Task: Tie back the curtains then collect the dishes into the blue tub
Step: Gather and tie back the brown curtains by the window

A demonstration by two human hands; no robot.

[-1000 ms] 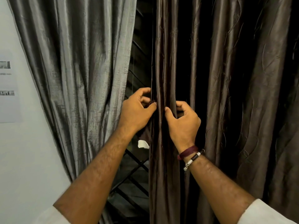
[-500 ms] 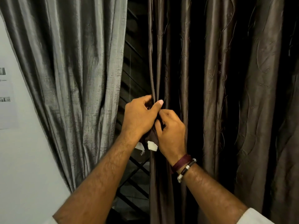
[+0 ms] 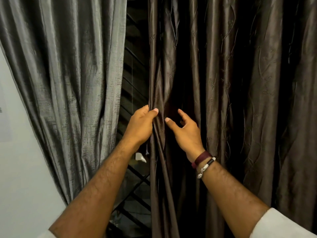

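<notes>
the left hand (image 3: 141, 125) has its grip closed on the inner edge of the dark brown curtain (image 3: 240, 100), thumb pressed over a bunched fold. the right hand (image 3: 186, 133) sits just beside it with its grip wide, fingers spread and loosely bent, holding nothing. the grey curtain (image 3: 68, 83) hangs to the left, a dark gap with black bars (image 3: 137, 184) between the two.

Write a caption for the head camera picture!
Left hand grips the brown curtain edge; right hand reaches in, open.
</notes>
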